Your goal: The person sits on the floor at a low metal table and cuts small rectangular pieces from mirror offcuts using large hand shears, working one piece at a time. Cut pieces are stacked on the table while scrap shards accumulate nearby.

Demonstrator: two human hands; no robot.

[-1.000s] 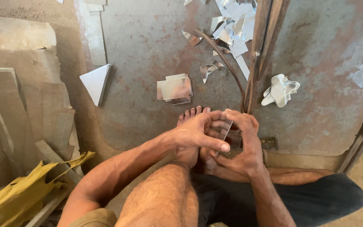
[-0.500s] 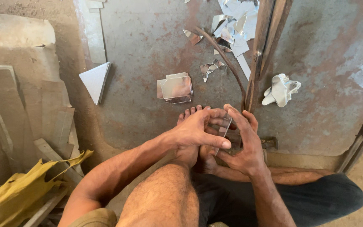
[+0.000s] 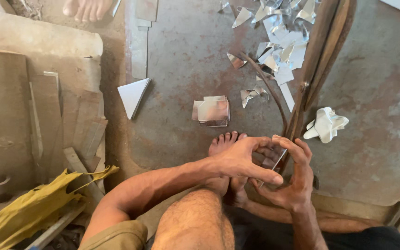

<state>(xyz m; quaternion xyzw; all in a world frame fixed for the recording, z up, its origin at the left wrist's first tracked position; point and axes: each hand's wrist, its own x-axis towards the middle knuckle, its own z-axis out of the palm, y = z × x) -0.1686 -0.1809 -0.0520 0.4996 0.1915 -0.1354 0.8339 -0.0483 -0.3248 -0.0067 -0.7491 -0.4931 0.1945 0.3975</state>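
My left hand (image 3: 241, 159) and my right hand (image 3: 290, 178) meet just above my bare foot (image 3: 225, 141), both pinching a small shiny metal sheet piece (image 3: 276, 162) seen edge-on between the fingers. The piece sits at the foot of a long wooden lever (image 3: 313, 69) that runs up and away. A neat stack of cut metal rectangles (image 3: 211, 111) lies on the floor just beyond my toes.
Shiny metal offcuts (image 3: 278, 32) are scattered at the top. A white triangular sheet (image 3: 133, 95) lies to the left, a crumpled white cloth (image 3: 325, 125) to the right. Rusty sheet strips (image 3: 47, 125) and a yellow rag (image 3: 38, 203) fill the left. Another person's foot (image 3: 86, 8) shows at the top edge.
My fingers have shifted slightly on the metal piece; my right hand's fingers curl more around it. The view has tilted a little.
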